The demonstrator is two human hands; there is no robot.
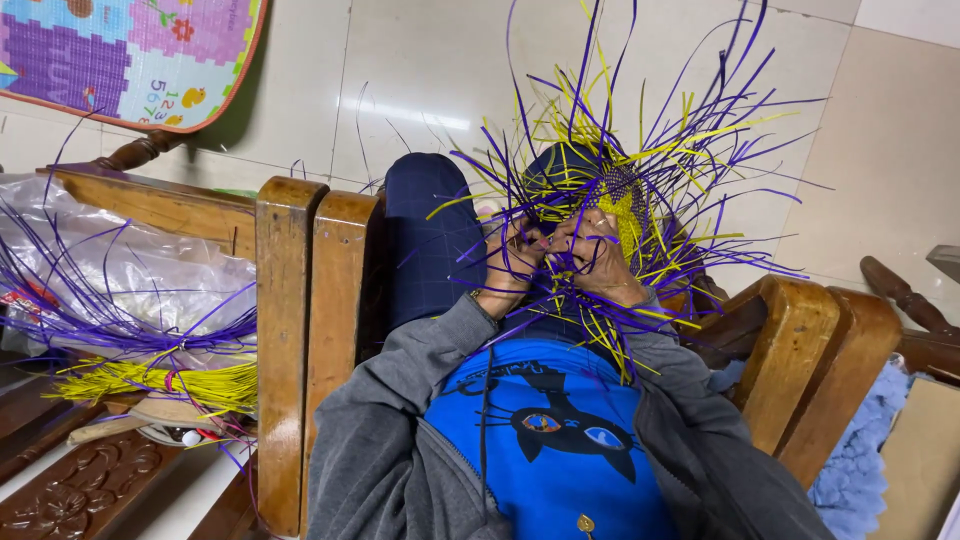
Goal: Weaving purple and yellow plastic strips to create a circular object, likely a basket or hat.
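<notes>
Woven piece (622, 205): a small, tight panel of yellow and purple plastic strips, fine basket-like texture, held above the lap between two wooden armrests. Long loose ends are fanned out from it in all directions, thin, flat and glossy, some straight, some curling.

Left hand (512, 258): closed on a cluster of purple strips just left of the woven piece, fingers curled in and pinched together; the wrist is covered by a grey sleeve.

Right hand (597, 255): clamped on the lower edge of the woven piece, fingers bent over yellow and purple strands; the fingertips are partly hidden by the strips. The two hands are set close together, nearly touching.

Clothing: a grey zip jacket (385, 440), soft and matte, worn open over a bright blue shirt (545, 425) with a dark printed figure; a knee in dark blue checked cloth (432, 235) is raised beside the left hand.

Armrest, left (290, 340): thick, rounded blocks of polished brown wood, grain visible. Armrest, right (805, 355): same make.

Spare material, far left: a bundle of purple strips (110, 320), arched and loose, lying over a crumpled clear plastic bag (150, 265); beneath it a bundle of yellow strips (160, 382), straight and tied near the middle.

Floor (420, 80): large pale tiles, smooth and reflective. A coloured foam play mat (130, 50) is seen at the upper left. A fluffy blue cloth (860, 455) lies at the lower right.
</notes>
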